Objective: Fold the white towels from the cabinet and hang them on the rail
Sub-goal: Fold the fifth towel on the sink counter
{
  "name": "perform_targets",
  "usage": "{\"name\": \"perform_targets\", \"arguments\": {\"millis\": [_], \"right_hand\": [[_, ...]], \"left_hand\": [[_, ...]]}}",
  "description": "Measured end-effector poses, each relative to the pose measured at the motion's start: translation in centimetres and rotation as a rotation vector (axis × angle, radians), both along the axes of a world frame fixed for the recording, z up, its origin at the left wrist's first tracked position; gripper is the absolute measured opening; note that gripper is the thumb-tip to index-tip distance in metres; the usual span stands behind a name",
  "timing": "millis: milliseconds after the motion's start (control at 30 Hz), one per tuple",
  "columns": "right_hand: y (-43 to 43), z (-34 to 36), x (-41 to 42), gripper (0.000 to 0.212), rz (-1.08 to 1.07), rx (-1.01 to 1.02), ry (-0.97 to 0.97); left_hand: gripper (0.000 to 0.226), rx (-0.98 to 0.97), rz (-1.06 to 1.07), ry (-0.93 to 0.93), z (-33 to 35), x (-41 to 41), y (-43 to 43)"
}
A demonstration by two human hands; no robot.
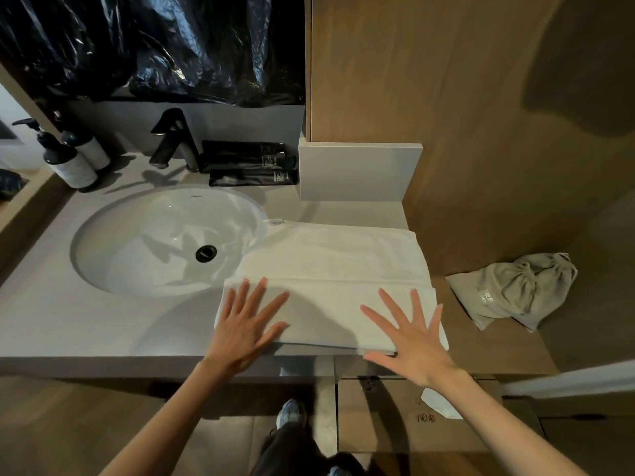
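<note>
Our left hand (245,329) and right hand (414,338) lie flat, fingers spread, on the white towel (330,262) on the counter (68,324); soft and limp, we judge it best pinched at its folded corners.

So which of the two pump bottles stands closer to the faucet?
The rear pump bottle. It is partly hidden behind the front pump bottle and stands further right, toward the black faucet.
</note>
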State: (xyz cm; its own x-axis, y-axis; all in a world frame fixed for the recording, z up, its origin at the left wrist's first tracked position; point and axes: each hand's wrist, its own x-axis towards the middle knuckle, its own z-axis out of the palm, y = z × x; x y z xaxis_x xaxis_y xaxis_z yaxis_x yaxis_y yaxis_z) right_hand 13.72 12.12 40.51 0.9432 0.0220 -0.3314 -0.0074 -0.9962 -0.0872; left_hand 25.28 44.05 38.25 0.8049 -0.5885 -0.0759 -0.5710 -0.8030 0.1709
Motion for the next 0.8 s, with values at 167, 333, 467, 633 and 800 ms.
{"name": "perform_targets", "arguments": {"millis": [167,333,467,633,800], "right_hand": [[-0.1,0.3,0.2,0.076,-0.041,0.053,0.015],[-0.6,2.7,0.7,0.053,-0.325,0.271,-0.142],[-1.5,3.6,1.6,0.055,-0.677,0.504,-0.278],[-2.7,3.2,2.8,0.038,-0.845,0.548,-0.285],[-3.9,2.6,2.4,0.029,-0.984,0.822,-0.268]], "left_hand": [[0.075,-0.110,0.169,0.058,0.4,0.8,-0.2],[0.074,-0.511,0.569,0.168,1.5,1.1,0.2],[0.072,-0.674,0.824,0.322,1.8,2.4,1.0],[0.036,-0.740,0.862,0.360,2.6,2.7,0.5],[0.023,-0.859,0.655,0.368,3.2,3.3,0.6]]}}
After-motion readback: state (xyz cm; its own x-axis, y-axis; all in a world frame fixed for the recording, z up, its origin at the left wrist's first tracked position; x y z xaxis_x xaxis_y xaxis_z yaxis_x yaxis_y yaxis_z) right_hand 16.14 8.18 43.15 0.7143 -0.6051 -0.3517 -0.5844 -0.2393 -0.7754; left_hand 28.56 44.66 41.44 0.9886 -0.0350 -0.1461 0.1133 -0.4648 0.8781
